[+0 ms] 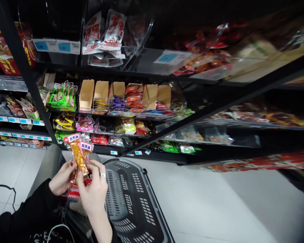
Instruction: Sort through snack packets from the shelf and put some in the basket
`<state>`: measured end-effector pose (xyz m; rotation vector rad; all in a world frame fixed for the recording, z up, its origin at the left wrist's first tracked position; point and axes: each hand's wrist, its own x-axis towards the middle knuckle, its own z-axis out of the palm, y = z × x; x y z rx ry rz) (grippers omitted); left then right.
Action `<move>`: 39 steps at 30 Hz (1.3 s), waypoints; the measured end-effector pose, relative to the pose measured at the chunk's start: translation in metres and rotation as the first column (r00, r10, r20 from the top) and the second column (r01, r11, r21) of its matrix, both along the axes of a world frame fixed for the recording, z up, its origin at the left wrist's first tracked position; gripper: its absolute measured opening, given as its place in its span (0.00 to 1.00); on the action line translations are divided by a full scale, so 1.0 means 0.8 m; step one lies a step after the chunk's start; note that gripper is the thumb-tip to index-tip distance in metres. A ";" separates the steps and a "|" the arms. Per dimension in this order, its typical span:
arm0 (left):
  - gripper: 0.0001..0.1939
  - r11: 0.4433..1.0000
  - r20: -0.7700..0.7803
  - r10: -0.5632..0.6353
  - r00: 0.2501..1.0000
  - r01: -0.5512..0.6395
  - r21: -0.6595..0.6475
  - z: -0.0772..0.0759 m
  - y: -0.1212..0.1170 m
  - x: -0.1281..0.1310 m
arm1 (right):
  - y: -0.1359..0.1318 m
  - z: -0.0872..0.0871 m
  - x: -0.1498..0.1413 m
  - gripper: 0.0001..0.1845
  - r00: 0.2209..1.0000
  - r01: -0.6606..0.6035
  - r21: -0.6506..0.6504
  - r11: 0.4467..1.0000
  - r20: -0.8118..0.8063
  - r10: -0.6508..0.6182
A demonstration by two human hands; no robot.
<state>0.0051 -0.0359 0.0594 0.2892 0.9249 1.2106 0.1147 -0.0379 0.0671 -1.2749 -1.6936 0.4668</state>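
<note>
My left hand [62, 179] grips clear snack packets low in front of me, its fingers closed at their left side. The front snack packet [78, 153] has orange-brown contents and a white label with blue characters. A second snack packet [86, 147] of the same look stands partly behind it. My right hand [95, 187], with a ring on one finger, pinches the packets from the right. Below the fingers shows a red piece of packaging [74, 191] with a checked edge. How many packets are in the hands is partly hidden.
Beside my right hand a black shopping basket [144, 202] rests on the pale floor [192, 199]. Ahead, black shelves hold snack bags in clear bins, several cardboard boxes [86, 94] and green packets [63, 95]. A dark shelf post [27, 71] slants at left.
</note>
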 end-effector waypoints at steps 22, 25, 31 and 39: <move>0.16 0.991 0.103 0.046 0.994 -0.058 0.119 0.002 0.005 -0.022 | 0.027 -0.034 0.034 0.16 0.300 -0.722 -0.356 0.593 -0.934 -0.195; 0.16 0.993 0.039 0.063 0.997 -0.067 0.095 0.003 0.007 -0.024 | 0.017 -0.044 0.021 0.16 0.366 -0.677 -0.408 0.613 -0.909 -0.201; 0.24 0.990 -0.016 0.126 0.992 -0.125 0.070 0.002 0.000 -0.021 | 0.003 -0.045 -0.001 0.17 0.484 -0.566 -0.403 0.719 -0.869 -0.106; 0.22 0.965 -0.043 -0.146 0.988 0.152 0.211 0.010 0.001 -0.027 | 0.012 -0.043 -0.001 0.19 0.682 -0.548 -0.437 0.713 -0.727 0.079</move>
